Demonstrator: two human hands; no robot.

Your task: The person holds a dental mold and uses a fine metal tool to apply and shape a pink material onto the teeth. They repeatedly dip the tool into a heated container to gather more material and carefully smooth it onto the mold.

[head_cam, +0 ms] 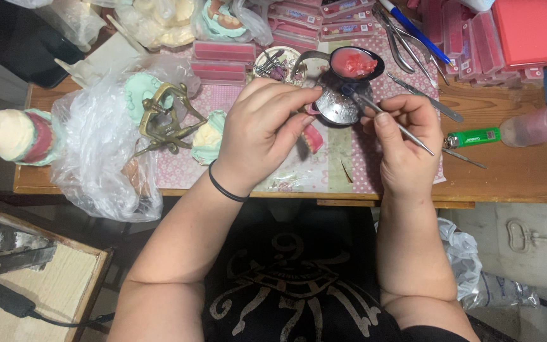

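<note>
The left hand (pixel 262 130) grips a pink denture (pixel 312 137) just left of the right hand (pixel 402 136) — whose pinched metal tool (pixel 390 120) slants up-left toward it.

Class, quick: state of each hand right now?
Left hand: closed, pinching a pink denture piece.
Right hand: closed, holding a thin metal instrument.

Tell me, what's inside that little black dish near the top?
The black dish holds a lumpy pink, wax-like mass filling most of it. Whatever lies beneath that mass, and the dish's bottom, is covered.
</note>
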